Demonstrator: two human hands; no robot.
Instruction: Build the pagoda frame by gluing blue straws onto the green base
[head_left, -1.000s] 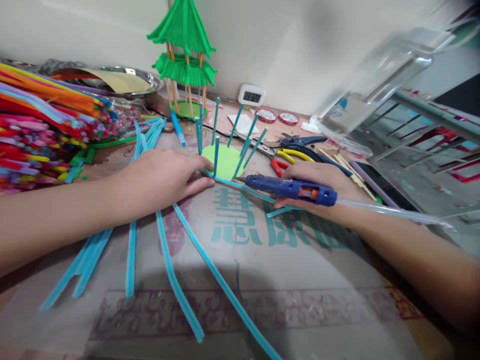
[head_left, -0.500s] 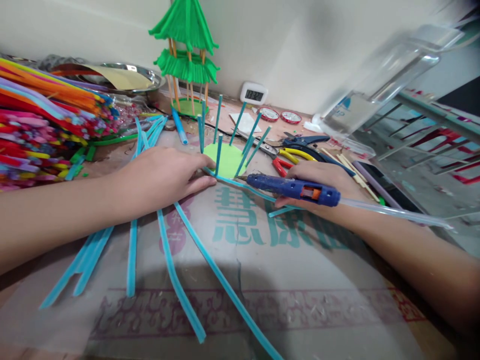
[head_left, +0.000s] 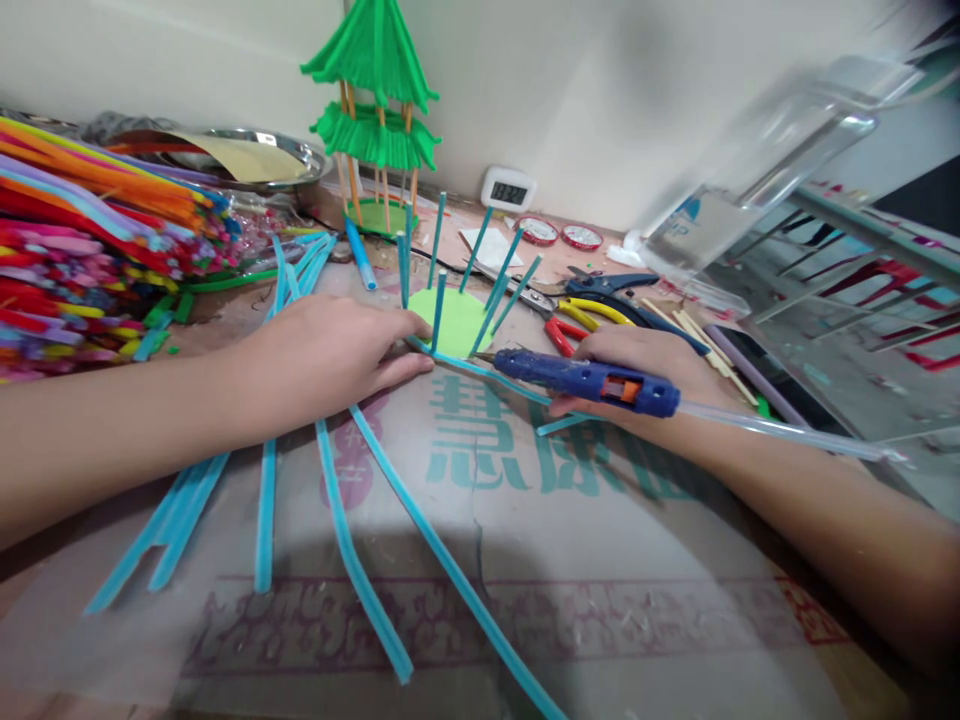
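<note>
Barely anything has moved since the earlier frames: the left hand (head_left: pixel 341 345), the right hand (head_left: pixel 645 355) and the blue glue gun (head_left: pixel 585 380) keep their places against the pale green disc (head_left: pixel 454 320), while the whole view has shifted slightly.

The glue gun is held crosswise, its nozzle pointing left at the foot of one of the teal sticks (head_left: pixel 484 325) on the disc's rim; whether the tip touches cannot be told. The right hand is wrapped around the gun, its grip partly hidden. From the left hand's pinched thumb and forefinger, a blue strip (head_left: pixel 517 385) runs along the disc's near edge, its long axis sloping rightward and towards the person, to the right fingers.

On the table (head_left: pixel 216 315), the widest room for moving is the printed sheet (head_left: pixel 600 540) between disc and near edge, crossed at left by loose blue strips (head_left: pixel 442 550). Pipe-cleaner bundles (head_left: pixel 90 200) crowd the left side; pliers (head_left: pixel 596 311) and a dark phone-like slab (head_left: pixel 780 362) lie towards the right edge. Along the back edge stand a green tower (head_left: pixel 375 140) and a digital timer (head_left: pixel 508 188).
</note>
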